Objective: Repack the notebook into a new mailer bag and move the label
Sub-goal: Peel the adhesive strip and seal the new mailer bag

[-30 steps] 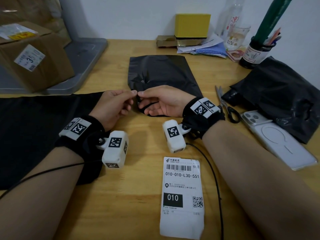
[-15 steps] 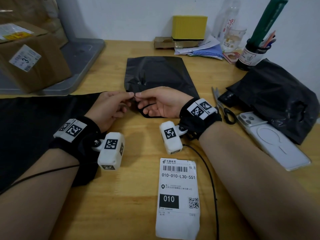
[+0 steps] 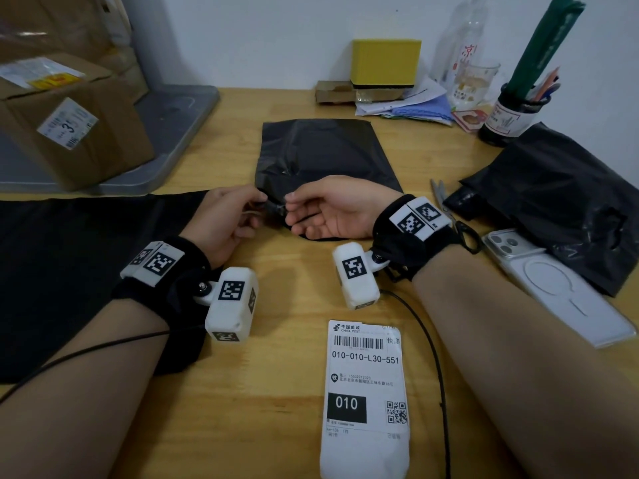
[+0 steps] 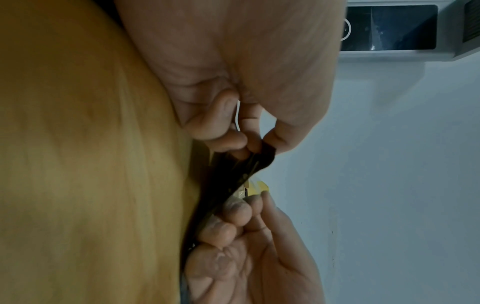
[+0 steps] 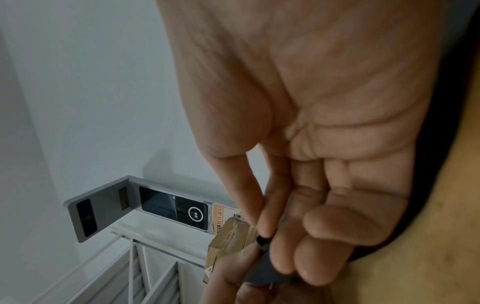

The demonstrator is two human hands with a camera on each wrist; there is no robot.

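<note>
A black mailer bag [image 3: 321,157] lies flat on the wooden table [image 3: 269,392], its near edge toward me. My left hand [image 3: 238,216] and right hand [image 3: 321,212] meet at that edge, and each pinches the black film between thumb and fingers. The pinched strip [image 4: 255,164] stretches between both hands in the left wrist view; the right wrist view shows the right thumb and forefinger closed on the black film [image 5: 262,242]. The white shipping label [image 3: 366,395] lies face up on the table nearer me, untouched. A large black sheet or bag [image 3: 69,271] lies under my left forearm. No notebook is visible.
A cardboard box [image 3: 69,122] sits on a grey tray [image 3: 166,133] at the far left. Scissors [image 3: 453,216], a phone [image 3: 553,285] and a crumpled black bag [image 3: 560,202] lie at the right. A yellow box [image 3: 385,62], papers, a glass and a pen pot stand at the back.
The two hands have drawn slightly apart at the bag's near edge, showing a short strip of black film between them. The label and other items have not moved.
</note>
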